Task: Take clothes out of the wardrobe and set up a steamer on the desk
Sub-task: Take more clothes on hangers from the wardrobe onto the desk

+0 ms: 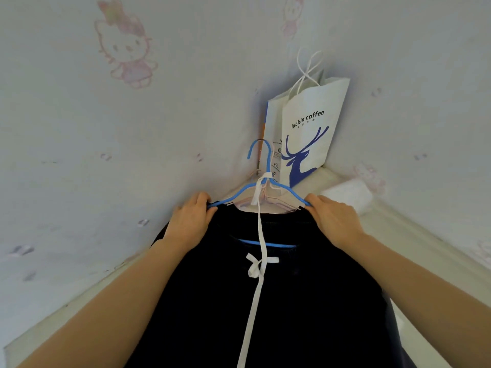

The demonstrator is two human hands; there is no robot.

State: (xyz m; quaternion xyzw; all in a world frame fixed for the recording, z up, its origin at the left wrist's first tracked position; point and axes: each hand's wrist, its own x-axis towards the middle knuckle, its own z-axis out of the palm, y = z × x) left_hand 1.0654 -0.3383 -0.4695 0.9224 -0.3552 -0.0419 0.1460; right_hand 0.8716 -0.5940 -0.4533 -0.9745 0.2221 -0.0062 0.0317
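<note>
Holding a blue hanger (pixel 271 158) up by both ends, left hand (pixel 190 221) clamped on one tip and right hand (pixel 333 221) on the other, with a black garment (pixel 305 301) hung from it and a white ribbon (pixel 259 229) trailing down the front. Just behind, in the wall corner, a white paper bag (pixel 310 102) printed "luckin coffee" above a blue deer. On the wallpaper, a faded pink cartoon cat (pixel 125 49).

Soft, even daylight, wallpaper (pixel 79 155) washed pale. Black garment (pixel 305 301) below the grip swallows detail. Bluish shadow hugs the paper bag (pixel 310 102) above the gripped blue hanger (pixel 279 245). Wide-angle bend stretches forearms (pixel 111 301) at the lower edges.
</note>
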